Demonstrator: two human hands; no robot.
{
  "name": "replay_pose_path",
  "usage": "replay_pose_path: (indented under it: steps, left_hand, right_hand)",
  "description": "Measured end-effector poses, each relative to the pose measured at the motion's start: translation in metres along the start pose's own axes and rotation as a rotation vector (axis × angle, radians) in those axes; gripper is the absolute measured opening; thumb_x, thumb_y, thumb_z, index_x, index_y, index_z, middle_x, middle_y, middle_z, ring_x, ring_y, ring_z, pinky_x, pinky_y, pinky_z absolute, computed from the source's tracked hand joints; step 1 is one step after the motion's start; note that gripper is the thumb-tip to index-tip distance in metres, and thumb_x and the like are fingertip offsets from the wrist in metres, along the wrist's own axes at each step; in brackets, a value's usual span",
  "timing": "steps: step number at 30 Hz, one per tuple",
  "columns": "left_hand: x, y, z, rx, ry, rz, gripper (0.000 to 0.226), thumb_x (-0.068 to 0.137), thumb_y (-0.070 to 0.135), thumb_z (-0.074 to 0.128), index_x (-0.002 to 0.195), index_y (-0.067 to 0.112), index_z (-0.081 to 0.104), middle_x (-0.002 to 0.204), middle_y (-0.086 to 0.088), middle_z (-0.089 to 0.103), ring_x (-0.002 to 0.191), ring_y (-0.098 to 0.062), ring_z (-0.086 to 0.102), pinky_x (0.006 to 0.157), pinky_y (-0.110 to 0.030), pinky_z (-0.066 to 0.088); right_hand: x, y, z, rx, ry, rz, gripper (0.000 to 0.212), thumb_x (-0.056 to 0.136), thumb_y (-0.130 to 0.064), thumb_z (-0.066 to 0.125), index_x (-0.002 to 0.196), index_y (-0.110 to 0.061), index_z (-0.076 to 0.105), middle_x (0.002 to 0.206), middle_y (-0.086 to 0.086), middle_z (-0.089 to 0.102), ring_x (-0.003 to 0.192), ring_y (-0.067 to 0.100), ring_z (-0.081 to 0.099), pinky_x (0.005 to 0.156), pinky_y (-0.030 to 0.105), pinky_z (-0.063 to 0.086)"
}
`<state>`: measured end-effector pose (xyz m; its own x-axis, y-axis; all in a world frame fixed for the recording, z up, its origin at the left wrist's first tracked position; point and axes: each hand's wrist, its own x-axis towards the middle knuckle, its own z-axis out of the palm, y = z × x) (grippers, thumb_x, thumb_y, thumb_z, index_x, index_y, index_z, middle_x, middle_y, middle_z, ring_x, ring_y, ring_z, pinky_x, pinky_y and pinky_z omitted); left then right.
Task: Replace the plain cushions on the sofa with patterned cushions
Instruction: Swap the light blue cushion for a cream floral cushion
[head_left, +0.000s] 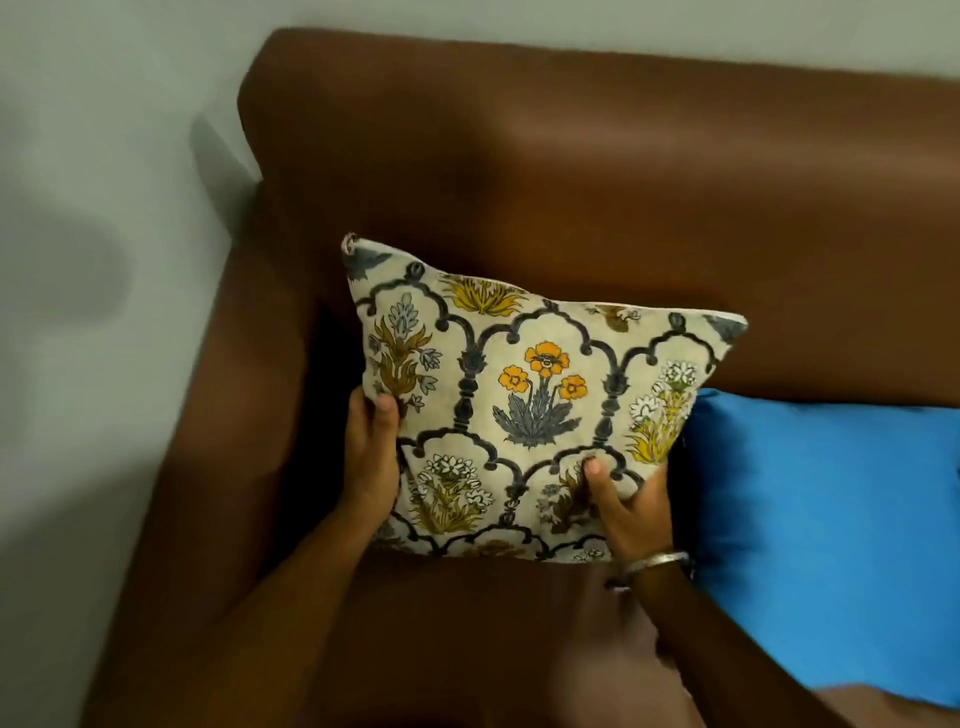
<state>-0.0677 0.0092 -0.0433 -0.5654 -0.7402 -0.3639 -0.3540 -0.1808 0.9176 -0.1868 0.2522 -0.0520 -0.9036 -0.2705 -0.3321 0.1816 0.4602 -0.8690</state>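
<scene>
A cream patterned cushion (535, 395) with orange and yellow flowers and dark arches stands upright on the brown sofa (571, 171), leaning against its backrest near the left armrest. My left hand (371, 457) grips the cushion's lower left edge, thumb on the front. My right hand (628, 509), with a metal bangle on the wrist, grips its lower right part, thumb pressed on the front. A plain blue cushion (826, 525) lies on the seat just right of the patterned one, touching its right edge.
The sofa's left armrest (218, 415) runs along the left, with a pale grey wall (93, 208) behind and beside it. Bare brown seat (457, 639) shows in front of the patterned cushion.
</scene>
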Motion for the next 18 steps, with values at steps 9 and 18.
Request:
replay_pose_path:
  steps: [9,18]
  left_hand:
    - [-0.022,-0.018,0.005,0.507,0.073,0.281,0.059,0.097,0.060,0.038,0.150,0.034,0.033,0.148,-0.002,0.051,0.134,-0.015,0.052,0.098,-0.029,0.050]
    - [0.097,0.022,0.001,1.415,-0.322,1.517,0.090,0.086,0.078,0.037,0.155,0.022,0.025,0.169,-0.008,-0.008,0.155,-0.026,-0.010,0.121,-0.049,-0.007]
  right_hand:
    - [-0.006,-0.002,-0.001,-0.526,0.129,-0.435,0.089,0.088,-0.071,0.035,0.157,-0.024,0.005,0.166,0.007,0.010,0.154,0.027,0.009,0.123,0.050,0.012]
    - [0.114,-0.035,-0.015,-1.264,-0.034,-1.158,0.090,0.081,-0.082,0.022,0.153,-0.027,0.023,0.162,0.002,0.011,0.151,0.025,0.009,0.117,0.054,0.013]
